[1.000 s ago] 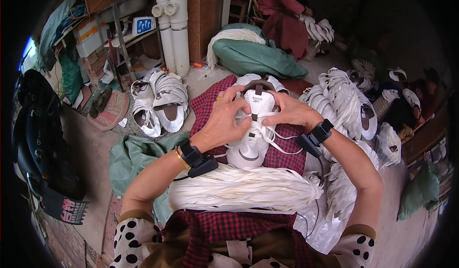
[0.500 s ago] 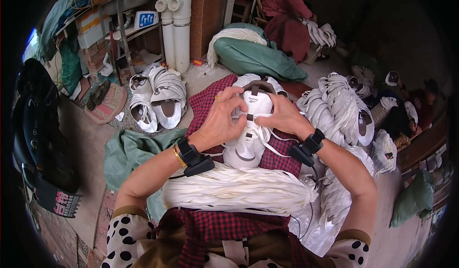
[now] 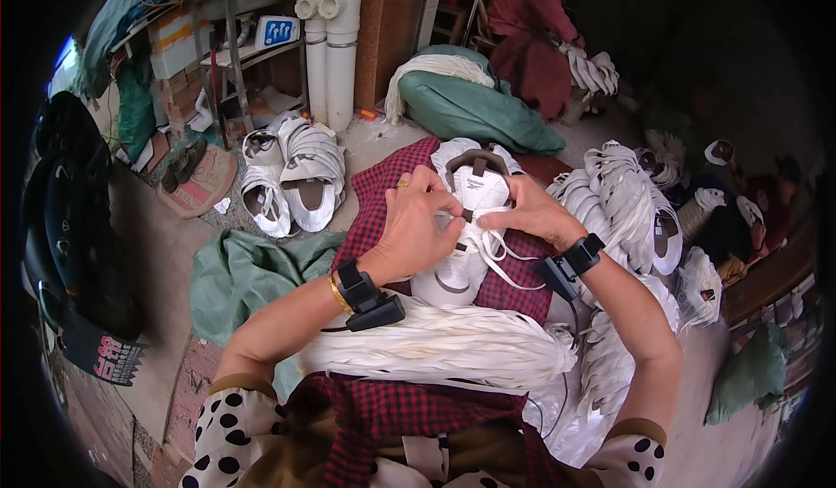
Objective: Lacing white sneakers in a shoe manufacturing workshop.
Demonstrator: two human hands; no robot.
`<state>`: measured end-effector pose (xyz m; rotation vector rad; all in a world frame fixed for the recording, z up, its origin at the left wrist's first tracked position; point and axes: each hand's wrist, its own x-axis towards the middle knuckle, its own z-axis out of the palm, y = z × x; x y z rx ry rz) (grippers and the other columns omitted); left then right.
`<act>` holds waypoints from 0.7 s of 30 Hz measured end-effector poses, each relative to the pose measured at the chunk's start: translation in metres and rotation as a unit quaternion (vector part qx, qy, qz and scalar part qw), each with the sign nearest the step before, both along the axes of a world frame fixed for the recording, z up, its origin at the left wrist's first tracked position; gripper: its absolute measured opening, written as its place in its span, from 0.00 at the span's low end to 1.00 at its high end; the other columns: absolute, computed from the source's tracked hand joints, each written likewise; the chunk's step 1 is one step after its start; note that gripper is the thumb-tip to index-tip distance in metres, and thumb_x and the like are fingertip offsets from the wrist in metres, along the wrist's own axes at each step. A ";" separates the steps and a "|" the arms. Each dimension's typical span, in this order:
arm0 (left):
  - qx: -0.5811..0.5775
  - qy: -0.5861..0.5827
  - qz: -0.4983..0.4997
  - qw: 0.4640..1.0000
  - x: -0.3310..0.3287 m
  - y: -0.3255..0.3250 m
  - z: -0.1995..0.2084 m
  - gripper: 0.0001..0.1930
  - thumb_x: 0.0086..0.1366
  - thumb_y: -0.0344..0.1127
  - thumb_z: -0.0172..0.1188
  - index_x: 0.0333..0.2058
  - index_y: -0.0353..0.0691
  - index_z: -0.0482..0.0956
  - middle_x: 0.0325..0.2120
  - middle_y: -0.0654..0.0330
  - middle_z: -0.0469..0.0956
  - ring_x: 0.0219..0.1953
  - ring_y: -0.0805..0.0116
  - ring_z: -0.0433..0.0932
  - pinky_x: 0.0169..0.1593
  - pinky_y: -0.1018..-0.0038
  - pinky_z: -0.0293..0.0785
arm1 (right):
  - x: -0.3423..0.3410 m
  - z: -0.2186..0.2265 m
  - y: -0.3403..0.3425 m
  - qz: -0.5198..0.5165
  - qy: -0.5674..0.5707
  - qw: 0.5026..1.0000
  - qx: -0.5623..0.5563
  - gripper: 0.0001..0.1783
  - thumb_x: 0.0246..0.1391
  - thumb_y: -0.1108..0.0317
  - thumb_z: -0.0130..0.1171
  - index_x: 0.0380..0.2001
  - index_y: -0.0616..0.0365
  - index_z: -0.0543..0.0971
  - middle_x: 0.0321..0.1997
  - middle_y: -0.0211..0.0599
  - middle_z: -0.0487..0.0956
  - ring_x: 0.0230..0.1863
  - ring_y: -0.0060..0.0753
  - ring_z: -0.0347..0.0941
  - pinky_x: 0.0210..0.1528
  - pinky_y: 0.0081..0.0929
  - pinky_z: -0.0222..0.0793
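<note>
1. Your left hand (image 3: 407, 231) has brought its thumb and index fingertips closer together beside the brown tongue loop (image 3: 468, 215); this suggests finer work there, but I cannot tell what they pinch.
2. Your right hand (image 3: 542, 214) grips the white sneaker (image 3: 461, 266) near its tongue.
3. This sneaker lies between your hands, over the checkered cloth (image 3: 379, 192).
4. I count one handled sneaker, one lace bundle (image 3: 435, 344) near your body, two shoe stacks (image 3: 313, 170) leftward.
</note>
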<state>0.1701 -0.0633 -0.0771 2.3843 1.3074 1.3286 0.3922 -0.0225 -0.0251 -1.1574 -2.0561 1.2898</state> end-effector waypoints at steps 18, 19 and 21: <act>-0.124 -0.200 -0.049 0.971 0.010 0.005 -0.019 0.08 0.47 0.31 0.69 0.22 0.33 0.80 0.37 0.56 0.71 0.42 0.63 0.74 0.47 0.71 0.70 | -0.007 0.004 -0.005 -0.010 -0.025 1.000 0.003 0.22 0.40 0.64 0.72 0.40 0.64 0.83 0.37 0.28 0.82 0.38 0.17 0.75 0.46 0.21 0.70; -0.129 -0.210 -0.054 0.968 0.011 0.006 -0.020 0.08 0.47 0.30 0.69 0.22 0.33 0.80 0.37 0.56 0.71 0.42 0.63 0.73 0.47 0.71 0.70 | -0.009 0.004 -0.003 -0.016 -0.054 0.998 0.024 0.21 0.40 0.64 0.72 0.39 0.64 0.83 0.36 0.28 0.82 0.36 0.17 0.75 0.44 0.21 0.71; -0.149 -0.215 -0.065 0.963 0.012 0.001 -0.022 0.07 0.47 0.30 0.69 0.22 0.33 0.80 0.38 0.56 0.71 0.43 0.62 0.73 0.48 0.71 0.70 | -0.012 0.010 -0.002 -0.025 -0.078 0.996 0.036 0.20 0.38 0.63 0.72 0.36 0.62 0.83 0.32 0.30 0.82 0.32 0.19 0.75 0.39 0.22 0.72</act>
